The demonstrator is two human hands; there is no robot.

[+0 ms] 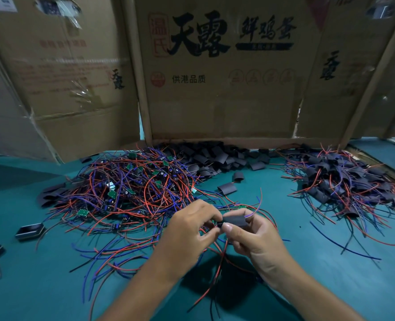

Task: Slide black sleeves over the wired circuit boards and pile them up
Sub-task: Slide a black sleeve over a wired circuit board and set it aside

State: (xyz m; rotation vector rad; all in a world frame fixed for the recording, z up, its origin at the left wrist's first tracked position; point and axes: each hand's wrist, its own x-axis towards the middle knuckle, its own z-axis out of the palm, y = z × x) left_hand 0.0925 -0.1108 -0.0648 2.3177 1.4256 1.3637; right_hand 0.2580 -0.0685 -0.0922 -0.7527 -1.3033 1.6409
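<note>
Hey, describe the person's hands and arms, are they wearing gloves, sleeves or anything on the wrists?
Nothing worn shows. The left hand and right hand have no gloves, and no rings show on the fingers in view. Both forearms are bare down to the picture's lower edge, with no sleeves, watch or bands. The thumbnails are short and unpainted.

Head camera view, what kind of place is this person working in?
Probably a small, improvised electronics assembly bench. A green table holds a big tangle of wired circuit boards, loose black sleeves and a sleeved pile. Flattened egg cartons serve as a backstop, hinting at a workshop, not a formal factory line.
</note>
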